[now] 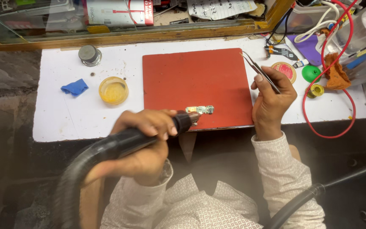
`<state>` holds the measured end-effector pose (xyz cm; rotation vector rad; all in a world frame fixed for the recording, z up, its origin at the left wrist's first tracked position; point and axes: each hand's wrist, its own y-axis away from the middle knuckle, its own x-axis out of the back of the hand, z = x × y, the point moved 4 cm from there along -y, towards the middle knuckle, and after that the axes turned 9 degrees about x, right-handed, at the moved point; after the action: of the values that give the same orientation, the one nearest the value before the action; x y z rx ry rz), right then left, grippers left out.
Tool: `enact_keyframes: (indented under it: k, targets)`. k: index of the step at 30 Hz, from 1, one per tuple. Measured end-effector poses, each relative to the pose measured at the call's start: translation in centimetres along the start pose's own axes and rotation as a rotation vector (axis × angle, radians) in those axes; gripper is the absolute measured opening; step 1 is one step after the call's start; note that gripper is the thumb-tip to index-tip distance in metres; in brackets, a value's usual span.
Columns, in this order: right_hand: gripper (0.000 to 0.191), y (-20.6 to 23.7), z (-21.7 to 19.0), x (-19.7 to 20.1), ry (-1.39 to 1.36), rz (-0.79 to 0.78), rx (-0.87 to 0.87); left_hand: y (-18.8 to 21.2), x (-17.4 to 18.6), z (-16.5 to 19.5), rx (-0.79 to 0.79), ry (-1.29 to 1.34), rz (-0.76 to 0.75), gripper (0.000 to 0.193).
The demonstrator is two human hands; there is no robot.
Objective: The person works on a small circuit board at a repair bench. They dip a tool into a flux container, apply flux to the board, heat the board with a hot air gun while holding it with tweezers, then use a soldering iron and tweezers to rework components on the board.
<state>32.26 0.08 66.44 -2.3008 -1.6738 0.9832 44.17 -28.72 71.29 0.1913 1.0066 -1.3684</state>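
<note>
On the left part of the white tabletop (64,123) lie one crumpled blue cloth (74,87), one round grey metal tin (90,55) farther back, and one shallow round yellow dish (113,90) just right of the cloth. Nearer, the left hand (142,144) is wrapped around one black hot-air handle (149,133) — its fingers (159,127) curled tight over the barrel, the thick black hose trailing down to the near left. The nozzle tip points right and sits at the near edge of one red mat (198,82), touching or just beside one small green circuit board (200,110) that lies on the mat's near middle. Right of the mat, the right hand (272,99) rests at the tabletop's near edge, its fingers (261,82) pinching one pair of thin metal tweezers (259,70) whose points reach back and left over the mat's far right corner, well apart from the board. Beyond that hand lie one round flat tin with a red rim (285,70), one green round cap (311,73), one small yellow spool (316,90) and one orange rag (335,74) — with one red cable (331,135) looping around them to the near edge.
</note>
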Motion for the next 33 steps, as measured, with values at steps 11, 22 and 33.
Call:
enact_keyframes:
  k: [11, 22, 33]
  targets:
    - [0.020, -2.8, -1.0, 1.9, 0.198, -0.273, 0.029, -0.7, 0.4, 1.1, 0.027, -0.040, 0.022, 0.118]
    - [0.019, -5.3, 0.5, 3.5, 0.242, -0.416, 0.063, -3.2, -0.1, -5.3, 0.051, 0.017, 0.179, 0.109]
    - [0.016, -5.6, 0.4, 4.5, 0.381, -0.596, 0.121, -3.3, -0.8, -8.8, 0.038, -0.021, 0.127, 0.106]
